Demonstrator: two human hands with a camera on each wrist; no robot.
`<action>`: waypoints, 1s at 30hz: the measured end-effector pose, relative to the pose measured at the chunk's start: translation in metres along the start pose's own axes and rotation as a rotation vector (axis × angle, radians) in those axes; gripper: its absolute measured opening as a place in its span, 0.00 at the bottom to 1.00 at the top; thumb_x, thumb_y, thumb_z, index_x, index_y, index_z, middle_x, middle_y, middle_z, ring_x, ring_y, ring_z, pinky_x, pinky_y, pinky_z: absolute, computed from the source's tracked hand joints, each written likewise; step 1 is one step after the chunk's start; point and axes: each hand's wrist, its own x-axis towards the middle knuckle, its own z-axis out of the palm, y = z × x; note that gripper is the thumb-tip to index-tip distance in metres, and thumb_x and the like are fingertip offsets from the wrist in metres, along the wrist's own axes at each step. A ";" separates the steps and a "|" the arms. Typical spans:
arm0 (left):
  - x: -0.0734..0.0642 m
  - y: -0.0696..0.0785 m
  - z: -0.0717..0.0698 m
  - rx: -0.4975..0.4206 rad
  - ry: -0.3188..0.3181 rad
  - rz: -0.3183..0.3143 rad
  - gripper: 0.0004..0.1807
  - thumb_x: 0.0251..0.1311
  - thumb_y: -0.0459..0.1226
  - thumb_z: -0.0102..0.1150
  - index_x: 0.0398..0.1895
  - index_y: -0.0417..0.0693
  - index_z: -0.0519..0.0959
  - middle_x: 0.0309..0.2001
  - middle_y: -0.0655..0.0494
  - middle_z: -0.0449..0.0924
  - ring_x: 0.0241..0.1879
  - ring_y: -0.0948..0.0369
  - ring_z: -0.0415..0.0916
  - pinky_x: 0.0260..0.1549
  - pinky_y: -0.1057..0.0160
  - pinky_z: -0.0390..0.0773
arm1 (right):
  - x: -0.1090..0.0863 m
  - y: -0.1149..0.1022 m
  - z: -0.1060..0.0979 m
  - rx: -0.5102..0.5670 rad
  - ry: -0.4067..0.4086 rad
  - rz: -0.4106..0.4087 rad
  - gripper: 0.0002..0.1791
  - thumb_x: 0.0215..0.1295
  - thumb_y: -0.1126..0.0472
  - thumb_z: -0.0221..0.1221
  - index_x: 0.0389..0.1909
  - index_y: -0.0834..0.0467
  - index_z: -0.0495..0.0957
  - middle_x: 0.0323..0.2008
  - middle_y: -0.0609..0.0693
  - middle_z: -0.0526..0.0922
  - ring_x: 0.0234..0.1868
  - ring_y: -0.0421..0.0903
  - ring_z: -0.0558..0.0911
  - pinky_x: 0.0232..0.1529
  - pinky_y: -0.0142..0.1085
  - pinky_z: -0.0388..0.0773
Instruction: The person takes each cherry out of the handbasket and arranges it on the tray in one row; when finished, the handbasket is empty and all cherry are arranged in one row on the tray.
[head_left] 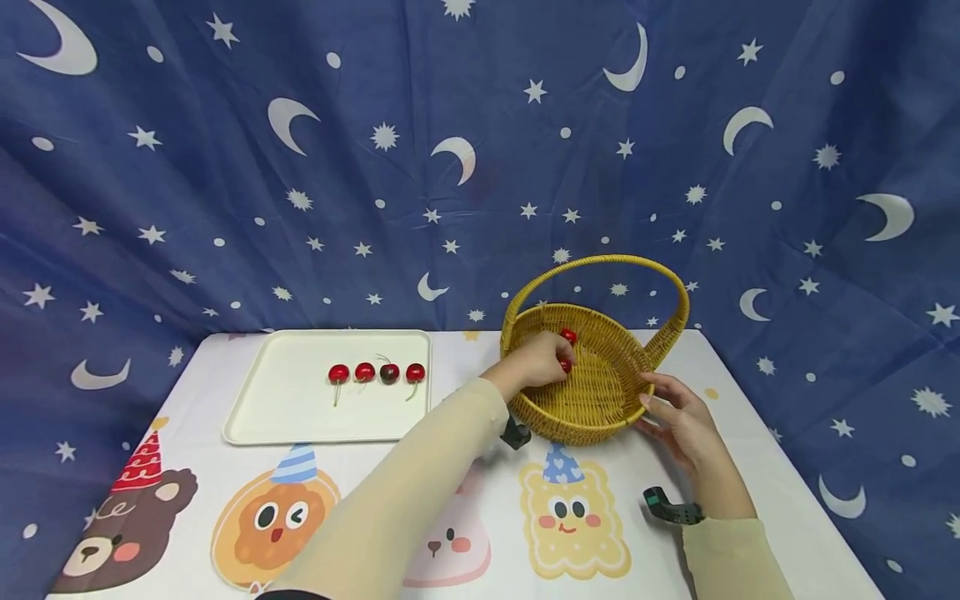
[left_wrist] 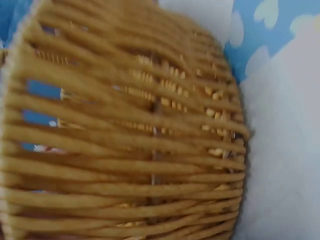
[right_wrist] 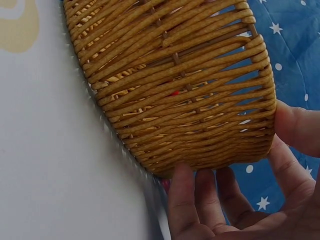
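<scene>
While the right hand (head_left: 681,421) is gripping a round yellow wicker basket (head_left: 600,393) near four o'clock, the left hand (head_left: 536,360), over nine o'clock, is apparently pinching a shiny red cherry (head_left: 565,366) inside; placing or retrieving seems underway, likely calling next for gentle release or lifting.

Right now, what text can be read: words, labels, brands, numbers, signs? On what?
None: no readable text in any view.
White tablecloth: cartoon prints, no lettering seen.
Blue backdrop: moons, stars and dots only.
Wicker basket, white tray, cherries: no marking seen.
Black device at the right wrist: too small to tell.
</scene>
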 end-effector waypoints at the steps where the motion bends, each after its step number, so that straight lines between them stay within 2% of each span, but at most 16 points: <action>1: -0.002 0.001 0.000 -0.003 0.004 0.022 0.17 0.68 0.28 0.68 0.58 0.46 0.87 0.58 0.53 0.87 0.45 0.60 0.77 0.39 0.68 0.75 | 0.000 0.000 0.000 -0.002 0.001 -0.002 0.26 0.79 0.61 0.62 0.74 0.52 0.72 0.65 0.47 0.70 0.60 0.42 0.79 0.53 0.39 0.87; 5: -0.013 0.009 -0.005 -0.041 0.010 0.093 0.17 0.67 0.31 0.72 0.58 0.50 0.88 0.60 0.55 0.87 0.52 0.63 0.79 0.46 0.70 0.78 | 0.000 0.001 -0.001 -0.006 0.006 -0.003 0.26 0.79 0.60 0.62 0.75 0.51 0.72 0.64 0.46 0.70 0.59 0.41 0.79 0.53 0.38 0.87; 8: -0.028 0.014 -0.015 -0.104 -0.003 0.139 0.17 0.68 0.33 0.71 0.58 0.51 0.88 0.58 0.56 0.87 0.49 0.63 0.81 0.44 0.67 0.82 | 0.000 0.001 -0.001 -0.005 0.008 0.000 0.26 0.79 0.60 0.62 0.75 0.51 0.72 0.64 0.45 0.70 0.59 0.40 0.78 0.53 0.38 0.87; 10: -0.041 0.016 -0.026 -0.163 -0.020 0.173 0.16 0.70 0.33 0.70 0.60 0.50 0.87 0.57 0.55 0.86 0.44 0.60 0.84 0.44 0.62 0.86 | 0.000 0.002 -0.001 -0.002 0.007 0.001 0.26 0.79 0.60 0.62 0.75 0.51 0.72 0.64 0.45 0.70 0.59 0.40 0.79 0.53 0.38 0.87; 13: -0.063 0.013 -0.045 -0.262 -0.054 0.212 0.17 0.74 0.33 0.65 0.64 0.48 0.84 0.54 0.51 0.86 0.37 0.49 0.85 0.39 0.55 0.88 | 0.000 0.002 -0.001 0.002 0.006 0.000 0.27 0.79 0.60 0.63 0.75 0.51 0.72 0.64 0.45 0.71 0.58 0.39 0.79 0.53 0.39 0.87; 16: -0.084 0.006 -0.065 -0.343 -0.061 0.221 0.17 0.77 0.33 0.61 0.66 0.47 0.83 0.52 0.42 0.87 0.34 0.45 0.84 0.34 0.58 0.86 | 0.000 0.002 -0.001 0.009 0.008 -0.002 0.27 0.78 0.59 0.64 0.74 0.51 0.73 0.64 0.44 0.71 0.58 0.38 0.80 0.53 0.38 0.87; 17: -0.091 0.003 -0.072 -0.362 -0.052 0.217 0.17 0.77 0.32 0.60 0.65 0.46 0.83 0.51 0.41 0.87 0.33 0.46 0.84 0.33 0.60 0.85 | 0.000 0.002 0.000 0.012 0.009 -0.003 0.27 0.78 0.60 0.64 0.74 0.51 0.73 0.64 0.44 0.71 0.58 0.38 0.80 0.53 0.38 0.87; 20: -0.113 -0.015 -0.092 -0.415 -0.011 0.185 0.17 0.76 0.31 0.62 0.64 0.44 0.84 0.52 0.41 0.86 0.34 0.53 0.85 0.35 0.61 0.87 | 0.000 0.002 0.000 0.016 0.010 -0.002 0.26 0.78 0.60 0.64 0.74 0.51 0.73 0.64 0.45 0.70 0.58 0.39 0.80 0.53 0.38 0.87; 22: -0.128 -0.029 -0.104 -0.435 0.027 0.166 0.18 0.73 0.29 0.63 0.64 0.42 0.83 0.54 0.41 0.86 0.36 0.53 0.86 0.38 0.61 0.88 | 0.000 0.001 0.001 0.015 0.011 -0.001 0.27 0.78 0.60 0.64 0.74 0.51 0.73 0.64 0.45 0.70 0.59 0.40 0.79 0.54 0.38 0.87; 25: -0.151 -0.052 -0.120 -0.412 0.085 0.112 0.20 0.71 0.28 0.64 0.65 0.43 0.83 0.56 0.43 0.86 0.36 0.53 0.85 0.35 0.64 0.85 | 0.000 0.001 0.001 0.011 0.013 0.001 0.27 0.78 0.60 0.64 0.75 0.51 0.72 0.64 0.46 0.70 0.59 0.40 0.79 0.54 0.38 0.87; 28: -0.174 -0.079 -0.135 -0.365 0.147 0.032 0.19 0.73 0.30 0.64 0.64 0.45 0.83 0.54 0.43 0.87 0.35 0.54 0.85 0.32 0.64 0.82 | 0.000 0.001 0.001 0.009 0.015 0.006 0.27 0.79 0.60 0.63 0.75 0.51 0.72 0.64 0.46 0.70 0.60 0.40 0.78 0.53 0.37 0.87; 30: -0.189 -0.099 -0.144 -0.351 0.193 -0.026 0.18 0.73 0.31 0.64 0.65 0.43 0.82 0.51 0.43 0.87 0.35 0.58 0.85 0.33 0.63 0.83 | 0.000 0.001 0.002 0.006 0.018 0.008 0.27 0.79 0.59 0.63 0.75 0.51 0.72 0.63 0.45 0.70 0.60 0.41 0.78 0.53 0.37 0.86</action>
